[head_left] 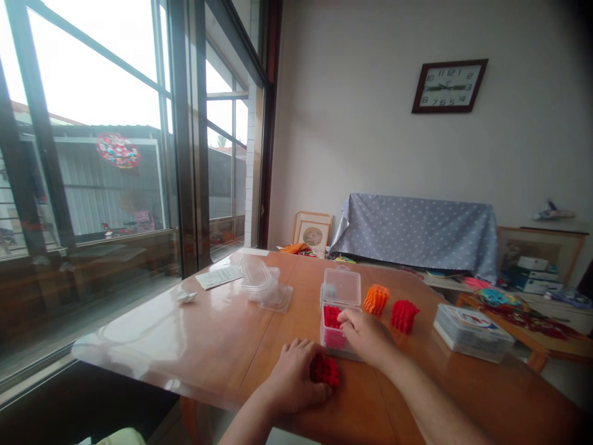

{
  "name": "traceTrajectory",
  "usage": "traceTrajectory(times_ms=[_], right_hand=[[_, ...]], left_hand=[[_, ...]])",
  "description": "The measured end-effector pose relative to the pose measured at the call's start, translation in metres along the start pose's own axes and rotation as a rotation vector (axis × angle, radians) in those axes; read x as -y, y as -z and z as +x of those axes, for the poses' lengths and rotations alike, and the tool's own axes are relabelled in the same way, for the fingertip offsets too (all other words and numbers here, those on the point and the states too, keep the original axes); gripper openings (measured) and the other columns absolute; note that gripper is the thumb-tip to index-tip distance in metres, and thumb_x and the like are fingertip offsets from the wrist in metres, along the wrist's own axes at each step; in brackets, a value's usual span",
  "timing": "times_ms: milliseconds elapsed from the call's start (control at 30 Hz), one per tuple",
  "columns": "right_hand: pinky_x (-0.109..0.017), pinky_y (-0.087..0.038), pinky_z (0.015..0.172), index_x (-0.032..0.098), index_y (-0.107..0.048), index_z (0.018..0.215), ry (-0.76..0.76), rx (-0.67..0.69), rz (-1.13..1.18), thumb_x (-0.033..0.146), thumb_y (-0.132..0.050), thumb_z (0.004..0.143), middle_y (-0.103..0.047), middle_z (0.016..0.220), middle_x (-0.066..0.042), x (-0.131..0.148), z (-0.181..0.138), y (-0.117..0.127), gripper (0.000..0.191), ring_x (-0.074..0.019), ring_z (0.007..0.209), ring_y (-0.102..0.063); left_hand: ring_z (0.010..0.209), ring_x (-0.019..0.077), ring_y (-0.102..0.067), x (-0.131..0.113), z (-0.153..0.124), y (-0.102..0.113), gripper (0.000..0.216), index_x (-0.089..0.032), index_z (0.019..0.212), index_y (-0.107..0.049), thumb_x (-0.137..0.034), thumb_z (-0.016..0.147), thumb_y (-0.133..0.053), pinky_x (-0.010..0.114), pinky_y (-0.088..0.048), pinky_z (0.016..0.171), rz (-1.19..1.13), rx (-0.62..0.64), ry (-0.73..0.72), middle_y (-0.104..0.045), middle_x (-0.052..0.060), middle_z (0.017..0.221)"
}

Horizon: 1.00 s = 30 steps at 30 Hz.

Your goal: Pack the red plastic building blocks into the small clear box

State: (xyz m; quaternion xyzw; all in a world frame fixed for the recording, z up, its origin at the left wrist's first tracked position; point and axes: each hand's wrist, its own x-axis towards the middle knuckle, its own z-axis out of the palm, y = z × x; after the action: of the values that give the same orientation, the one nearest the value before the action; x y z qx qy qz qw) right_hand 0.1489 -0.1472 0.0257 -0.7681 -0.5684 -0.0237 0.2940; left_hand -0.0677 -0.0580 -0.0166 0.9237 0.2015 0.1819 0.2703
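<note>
My left hand rests on the wooden table near its front edge, fingers curled round a small red block cluster. My right hand reaches into an open clear plastic box that holds red pieces; its fingers are bent over them, and what they pinch is hidden. The box's lid stands upright behind it. Just beyond the box sit an orange block cluster and a red block cluster.
Empty clear containers and lids and a paper sheet lie at the far left of the table. A closed flat box sits at the right. A large window is to the left, and a covered bench stands behind.
</note>
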Motion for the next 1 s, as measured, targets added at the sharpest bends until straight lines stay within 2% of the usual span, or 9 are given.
traceTrajectory(times_ms=[167,233,400,500,633,733,1000], right_hand=[[-0.03,-0.045,0.077,0.025,-0.071,0.098,0.022,-0.177,0.056,0.029,-0.048,0.093,-0.075,0.094,-0.004,0.007,-0.012,0.006,0.024,-0.0226,0.09,-0.068],[-0.03,-0.046,0.077,0.025,-0.069,0.097,0.035,-0.206,0.104,0.031,-0.047,0.094,-0.075,0.093,-0.003,0.014,-0.023,0.007,0.023,-0.0225,0.088,-0.068],[-0.031,-0.047,0.078,0.026,-0.068,0.091,0.073,-0.133,0.229,0.028,-0.048,0.095,-0.072,0.088,-0.003,0.027,-0.053,-0.009,0.02,-0.0217,0.083,-0.067],[-0.032,-0.047,0.073,0.025,-0.069,0.089,-0.009,-0.112,0.231,0.033,-0.051,0.094,-0.071,0.084,-0.004,0.027,-0.064,-0.025,0.02,-0.022,0.076,-0.066],[-0.032,-0.047,0.068,0.024,-0.073,0.093,-0.103,-0.037,0.268,0.044,-0.056,0.093,-0.074,0.082,-0.005,0.021,-0.066,-0.041,0.026,-0.0228,0.073,-0.067],[-0.031,-0.048,0.068,0.023,-0.073,0.093,-0.143,0.016,0.374,0.045,-0.058,0.091,-0.075,0.081,-0.004,0.017,-0.065,-0.052,0.026,-0.0221,0.073,-0.069],[-0.029,-0.047,0.064,0.021,-0.064,0.083,-0.29,-0.035,0.6,0.046,-0.072,0.08,-0.062,0.061,0.003,0.014,-0.062,-0.07,0.026,-0.017,0.06,-0.06]], left_hand=[[0.109,0.0292,-0.056,-0.002,-0.002,0.003,0.047,-0.029,0.109,-0.064,-0.036,0.067,-0.082,0.039,-0.04,0.095,-0.012,0.012,0.006,-0.065,0.002,0.113],[0.109,0.0289,-0.055,-0.004,-0.002,0.005,0.045,-0.029,0.109,-0.063,-0.037,0.068,-0.081,0.039,-0.04,0.095,-0.018,0.02,0.012,-0.065,0.002,0.114],[0.114,0.0298,-0.053,-0.007,-0.003,0.009,0.053,-0.03,0.116,-0.06,-0.034,0.068,-0.081,0.04,-0.039,0.099,-0.056,0.037,0.029,-0.065,0.002,0.118],[0.118,0.0286,-0.052,-0.007,-0.005,0.01,0.055,-0.031,0.121,-0.058,-0.03,0.07,-0.079,0.04,-0.039,0.102,-0.103,0.032,0.023,-0.063,0.002,0.124],[0.12,0.0274,-0.052,-0.005,-0.007,0.011,0.054,-0.031,0.124,-0.056,-0.031,0.074,-0.076,0.039,-0.039,0.105,-0.14,0.019,0.022,-0.062,0.002,0.128],[0.12,0.027,-0.052,-0.003,-0.007,0.01,0.055,-0.03,0.125,-0.055,-0.032,0.075,-0.077,0.039,-0.039,0.106,-0.149,0.017,0.028,-0.061,0.003,0.129],[0.121,0.0283,-0.052,-0.005,-0.006,0.011,0.06,-0.031,0.127,-0.052,-0.03,0.072,-0.078,0.039,-0.04,0.105,-0.11,0.046,0.016,-0.061,0.003,0.131]])
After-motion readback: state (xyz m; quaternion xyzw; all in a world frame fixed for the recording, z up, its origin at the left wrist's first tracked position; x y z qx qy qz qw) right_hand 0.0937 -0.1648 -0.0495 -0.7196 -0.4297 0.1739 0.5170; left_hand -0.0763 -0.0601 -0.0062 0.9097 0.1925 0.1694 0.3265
